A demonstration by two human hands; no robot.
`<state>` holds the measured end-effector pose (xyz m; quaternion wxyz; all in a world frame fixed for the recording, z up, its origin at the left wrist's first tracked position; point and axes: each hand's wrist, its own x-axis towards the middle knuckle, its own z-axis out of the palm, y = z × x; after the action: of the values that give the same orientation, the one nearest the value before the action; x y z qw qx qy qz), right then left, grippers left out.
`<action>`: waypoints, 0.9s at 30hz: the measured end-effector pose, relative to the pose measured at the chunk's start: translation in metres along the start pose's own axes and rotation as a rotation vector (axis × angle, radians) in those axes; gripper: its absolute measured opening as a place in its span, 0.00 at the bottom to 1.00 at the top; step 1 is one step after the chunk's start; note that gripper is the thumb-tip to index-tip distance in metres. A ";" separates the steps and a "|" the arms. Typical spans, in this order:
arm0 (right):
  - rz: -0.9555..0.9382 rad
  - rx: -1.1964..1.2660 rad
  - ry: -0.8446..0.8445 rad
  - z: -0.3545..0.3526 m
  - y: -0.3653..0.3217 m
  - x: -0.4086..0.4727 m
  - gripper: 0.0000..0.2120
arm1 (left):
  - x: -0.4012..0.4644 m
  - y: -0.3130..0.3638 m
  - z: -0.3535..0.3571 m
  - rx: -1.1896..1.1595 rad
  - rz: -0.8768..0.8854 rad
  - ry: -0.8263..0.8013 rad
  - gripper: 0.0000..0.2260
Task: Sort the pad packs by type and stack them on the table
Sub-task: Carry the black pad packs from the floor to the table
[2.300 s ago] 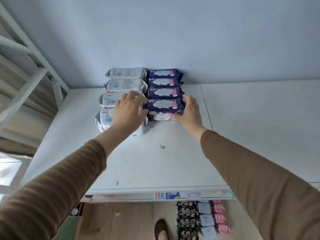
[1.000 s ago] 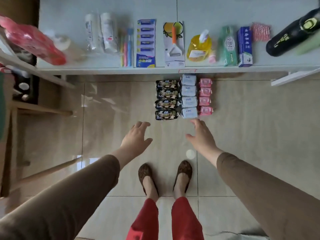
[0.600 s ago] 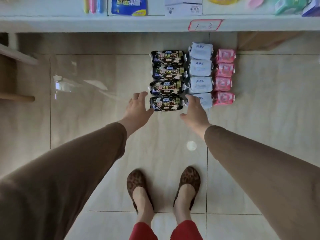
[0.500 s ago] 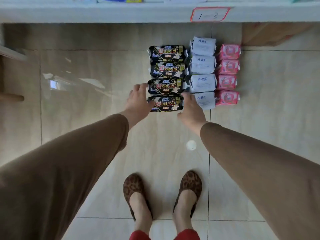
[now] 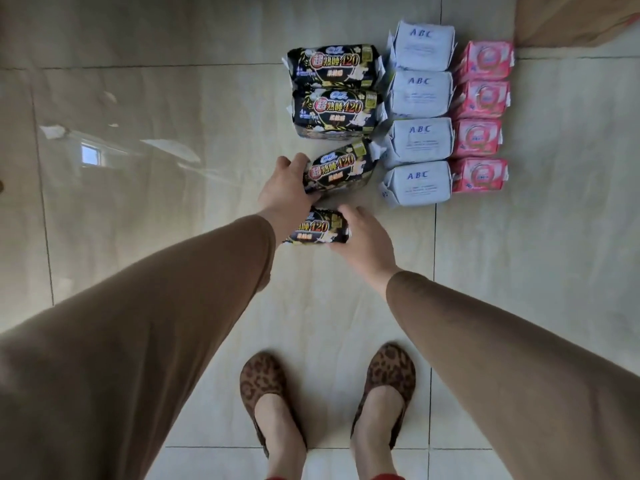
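My left hand [image 5: 285,194] grips a tilted black pack [image 5: 341,168], right hand [image 5: 363,242] grips another [image 5: 317,230], both now lifted from their column, bare floor [image 5: 156,185] left of my hands.

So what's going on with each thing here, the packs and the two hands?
Left hand: grips a tilted black pack.
Right hand: holds the nearest black pack.
Two far black packs: lying flat on the floor, untouched.
White ABC packs: four in a column, untouched.
Pink packs: four in a column, untouched.
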<state>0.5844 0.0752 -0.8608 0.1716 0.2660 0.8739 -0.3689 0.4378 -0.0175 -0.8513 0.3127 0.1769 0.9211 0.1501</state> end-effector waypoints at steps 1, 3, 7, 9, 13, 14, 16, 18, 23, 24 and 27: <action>-0.024 -0.004 -0.028 -0.005 0.001 -0.010 0.24 | -0.010 -0.003 -0.004 -0.013 -0.005 -0.013 0.21; -0.034 0.026 -0.066 -0.020 -0.002 -0.034 0.24 | -0.034 -0.009 -0.018 -0.030 -0.012 -0.026 0.20; 0.070 0.234 -0.127 -0.083 -0.026 -0.097 0.20 | -0.091 -0.010 -0.079 -0.134 -0.050 -0.040 0.19; 0.134 0.321 -0.124 -0.130 -0.049 -0.130 0.18 | -0.122 0.000 -0.126 -0.187 -0.065 -0.048 0.19; 0.165 0.442 -0.062 -0.235 -0.115 -0.186 0.18 | -0.189 0.040 -0.246 -0.261 -0.042 -0.036 0.17; 0.159 0.475 -0.049 -0.264 -0.136 -0.199 0.19 | -0.206 0.053 -0.281 -0.271 -0.029 -0.024 0.16; 0.135 0.538 -0.035 -0.325 -0.185 -0.225 0.21 | -0.242 0.078 -0.353 -0.275 0.015 0.009 0.15; 0.095 0.597 -0.016 -0.386 -0.237 -0.253 0.22 | -0.280 0.102 -0.425 -0.268 0.101 0.060 0.16; -0.045 0.687 0.027 -0.519 -0.344 -0.315 0.24 | -0.366 0.155 -0.586 -0.324 0.260 0.225 0.21; -0.070 0.694 0.049 -0.539 -0.361 -0.323 0.26 | -0.377 0.162 -0.611 -0.331 0.290 0.257 0.21; -0.165 0.734 0.138 -0.589 -0.401 -0.334 0.25 | -0.393 0.185 -0.676 -0.344 0.362 0.304 0.18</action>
<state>0.5531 0.1607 -0.0787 -0.0243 0.2627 0.7118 -0.6510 0.3471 -0.1299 -0.0609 0.1646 0.2583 0.8717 0.3824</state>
